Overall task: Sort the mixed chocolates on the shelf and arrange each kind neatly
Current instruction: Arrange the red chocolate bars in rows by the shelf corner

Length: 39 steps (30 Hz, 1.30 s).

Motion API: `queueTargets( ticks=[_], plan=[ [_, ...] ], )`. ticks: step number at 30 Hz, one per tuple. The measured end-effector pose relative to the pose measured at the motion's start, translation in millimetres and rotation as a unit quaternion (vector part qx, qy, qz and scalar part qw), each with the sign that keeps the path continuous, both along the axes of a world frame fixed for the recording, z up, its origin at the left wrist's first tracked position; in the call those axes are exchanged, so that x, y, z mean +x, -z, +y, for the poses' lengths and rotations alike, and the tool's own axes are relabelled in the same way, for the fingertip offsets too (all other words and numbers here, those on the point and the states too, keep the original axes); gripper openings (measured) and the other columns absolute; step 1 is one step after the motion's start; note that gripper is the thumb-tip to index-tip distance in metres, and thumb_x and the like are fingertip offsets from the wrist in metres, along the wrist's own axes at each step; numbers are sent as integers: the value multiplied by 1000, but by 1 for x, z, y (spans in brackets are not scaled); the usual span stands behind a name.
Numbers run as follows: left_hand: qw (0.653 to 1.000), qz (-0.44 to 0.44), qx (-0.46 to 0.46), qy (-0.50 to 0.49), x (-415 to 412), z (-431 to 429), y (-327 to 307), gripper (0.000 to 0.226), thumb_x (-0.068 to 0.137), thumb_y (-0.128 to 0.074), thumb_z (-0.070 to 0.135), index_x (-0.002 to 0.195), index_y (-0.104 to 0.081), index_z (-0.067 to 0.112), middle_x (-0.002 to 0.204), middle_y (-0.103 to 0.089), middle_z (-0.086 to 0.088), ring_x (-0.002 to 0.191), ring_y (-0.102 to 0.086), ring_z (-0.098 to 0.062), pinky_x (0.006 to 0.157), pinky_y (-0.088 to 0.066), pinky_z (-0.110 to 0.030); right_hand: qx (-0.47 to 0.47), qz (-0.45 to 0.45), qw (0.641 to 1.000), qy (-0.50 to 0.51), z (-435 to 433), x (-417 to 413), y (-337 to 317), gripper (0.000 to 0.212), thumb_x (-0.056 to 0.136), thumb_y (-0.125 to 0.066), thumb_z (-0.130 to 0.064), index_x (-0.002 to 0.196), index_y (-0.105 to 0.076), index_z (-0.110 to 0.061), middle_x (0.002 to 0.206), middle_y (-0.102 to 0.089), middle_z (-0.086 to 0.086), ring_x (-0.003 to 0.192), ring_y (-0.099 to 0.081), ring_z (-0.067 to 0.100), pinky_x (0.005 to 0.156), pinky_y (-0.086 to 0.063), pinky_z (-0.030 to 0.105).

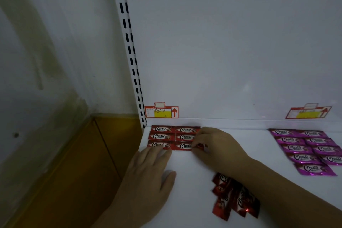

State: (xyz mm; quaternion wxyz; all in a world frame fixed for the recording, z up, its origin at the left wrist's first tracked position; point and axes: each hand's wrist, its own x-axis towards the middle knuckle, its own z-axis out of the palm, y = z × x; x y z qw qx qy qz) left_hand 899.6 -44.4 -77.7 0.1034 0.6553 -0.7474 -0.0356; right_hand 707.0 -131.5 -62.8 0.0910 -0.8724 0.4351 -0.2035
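Red chocolates (162,136) | right hand (214,144) pinches one | left hand (148,174) touches neighbour

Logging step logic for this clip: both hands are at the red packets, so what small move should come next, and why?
Probably the right hand should release the red foil Choco packet it pinches, level with its row, and fetch one from the loose red packet pile under its forearm, still unsorted.
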Motion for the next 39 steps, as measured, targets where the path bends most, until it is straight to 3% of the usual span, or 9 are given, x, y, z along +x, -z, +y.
queueTargets(
  ticks=[11, 17, 21, 25, 29, 32, 36, 39],
  plan=[
    [1000, 19, -6, -3, 1, 1, 3, 84, 67, 10, 66, 144, -12, 40, 152, -11, 17, 140, -3, -4, 112, -1, -27, 13, 6, 1000, 4, -1, 0, 0, 17, 87, -60, -30, 97, -73, -24, 105, -64, -7, 94, -59, 12, 84, -49, 29],
    [996, 82, -22, 3, 3, 0, 2, 79, 72, 0, 66, 144, -18, 38, 150, -21, 18, 138, -13, -2, 112, -11, -24, 42, -76, 996, 26, 7, -9, -38, 9, 86, -63, -28, 87, -71, -24, 91, -62, -15, 70, -47, -6, 67, -33, 10],
    [987, 145, -51, 50, 2, 4, -1, 67, 77, -18, 66, 129, -47, 34, 128, -45, 21, 118, -33, 6, 101, -25, -16, 113, -90, 988, 54, 22, -35, -64, 7, 88, -61, -31, 83, -67, -31, 68, -58, -30, 57, -50, -8, 55, -36, 6],
    [983, 164, -5, 79, -2, 7, -9, 70, 67, -25, 76, 116, -55, 36, 110, -46, 27, 101, -41, 8, 91, -30, -14, 173, 21, 980, 92, 42, -80, -55, 15, 87, -60, -38, 101, -64, -33, 92, -60, -22, 78, -58, 0, 65, -42, 13],
    [985, 134, 45, 101, -24, 4, -23, 41, 86, -47, 54, 124, -49, 37, 115, -45, 26, 105, -41, 6, 93, -33, -11, 244, 69, 961, 109, 55, -111, -37, 42, 81, -68, -43, 119, -52, -39, 112, -52, -20, 95, -53, 0, 80, -47, 19],
    [982, 144, 80, 97, -56, -6, -32, 44, 85, -57, 46, 127, -47, 36, 106, -48, 21, 88, -48, 4, 77, -40, -15, 245, 50, 965, 82, 60, -114, -30, 54, 77, -73, -41, 125, -49, -40, 118, -45, -20, 100, -47, -1, 82, -44, 16],
    [984, 113, 58, 122, -95, -22, -29, 39, 82, -55, 55, 112, -61, 30, 101, -58, 13, 83, -53, -1, 73, -46, -22, 222, 62, 972, 52, 63, -114, -30, 49, 76, -74, -38, 121, -54, -39, 116, -39, -21, 100, -43, -1, 83, -40, 13],
    [983, 136, 24, 117, -107, -25, -20, 28, 82, -59, 50, 101, -62, 31, 94, -53, 15, 84, -50, -1, 72, -44, -20, 203, 35, 977, 50, 65, -114, -27, 32, 73, -77, -36, 102, -62, -40, 113, -44, -20, 99, -46, 1, 84, -44, 15]
  ],
)
